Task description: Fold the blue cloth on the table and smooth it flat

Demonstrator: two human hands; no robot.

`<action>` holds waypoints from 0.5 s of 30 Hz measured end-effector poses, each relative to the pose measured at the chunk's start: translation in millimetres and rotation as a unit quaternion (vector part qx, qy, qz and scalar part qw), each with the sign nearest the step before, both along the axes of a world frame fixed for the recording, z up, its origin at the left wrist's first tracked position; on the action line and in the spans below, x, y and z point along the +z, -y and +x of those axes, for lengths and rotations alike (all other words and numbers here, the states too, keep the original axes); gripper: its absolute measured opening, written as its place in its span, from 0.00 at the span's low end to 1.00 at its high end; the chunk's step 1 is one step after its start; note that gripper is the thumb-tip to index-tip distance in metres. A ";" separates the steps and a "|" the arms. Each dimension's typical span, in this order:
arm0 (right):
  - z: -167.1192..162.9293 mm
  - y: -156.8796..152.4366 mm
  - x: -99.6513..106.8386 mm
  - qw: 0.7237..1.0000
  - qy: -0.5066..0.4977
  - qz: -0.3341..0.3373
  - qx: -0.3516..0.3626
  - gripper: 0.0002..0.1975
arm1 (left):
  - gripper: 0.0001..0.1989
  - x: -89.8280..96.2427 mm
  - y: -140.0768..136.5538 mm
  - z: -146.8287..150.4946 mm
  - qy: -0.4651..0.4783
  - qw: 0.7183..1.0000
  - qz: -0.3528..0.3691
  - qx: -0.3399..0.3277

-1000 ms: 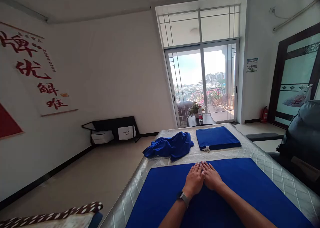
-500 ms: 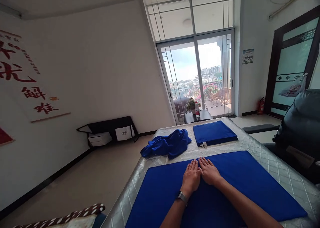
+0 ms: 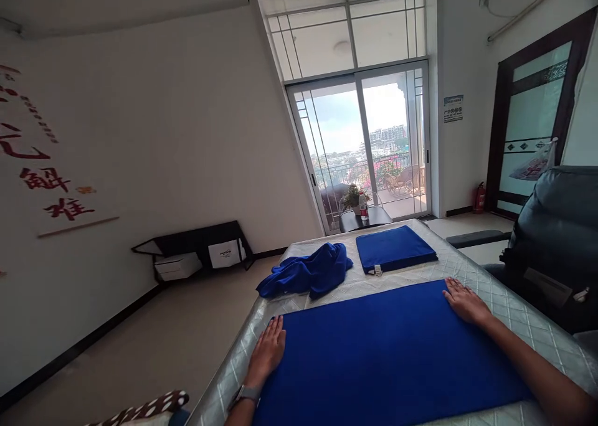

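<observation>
A quilted mattress (image 3: 498, 295), its cover pale, shiny and stitched in diamonds, carries everything near the hands. On its near part lies the largest piece of blue cloth (image 3: 374, 354), a smooth, matte, flat rectangle with straight edges. Beyond its far edge, on the right, sits a folded blue stack (image 3: 395, 248), squared off and showing layered edges; just left of that is a crumpled blue cloth (image 3: 308, 270), soft and heaped in loose folds. The right hand (image 3: 467, 304) lies palm down at the blue cloth's far right corner, its fingers (image 3: 456, 286) straight and slightly apart, the thumb standing off to the left; they pinch nothing. The left hand (image 3: 268, 350) rests palm down along the far left corner and edge, its fingers (image 3: 275, 326) extended and held close together, with nothing gripped between them. A watch (image 3: 250, 393) with a greyish band circles the left wrist. Smallest is a white label (image 3: 377, 269) sticking out from the near edge of the folded stack.
</observation>
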State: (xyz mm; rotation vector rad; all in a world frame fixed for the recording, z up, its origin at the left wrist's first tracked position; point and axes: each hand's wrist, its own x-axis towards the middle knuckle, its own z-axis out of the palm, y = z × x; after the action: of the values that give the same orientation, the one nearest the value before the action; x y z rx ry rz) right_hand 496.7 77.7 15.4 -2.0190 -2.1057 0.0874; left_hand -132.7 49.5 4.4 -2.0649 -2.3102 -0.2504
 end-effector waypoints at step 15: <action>19.1 -22.0 -31.0 0.996 0.066 0.003 -0.052 0.36 | 0.32 -5.6 -1.3 -10.3 0.016 1.000 -0.011 0.009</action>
State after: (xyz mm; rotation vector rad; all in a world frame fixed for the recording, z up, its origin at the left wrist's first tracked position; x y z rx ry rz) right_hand 515.8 99.8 -15.6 -2.1828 -2.0669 -0.0725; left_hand -143.0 50.7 -1.2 -2.0652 -2.3581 -0.2593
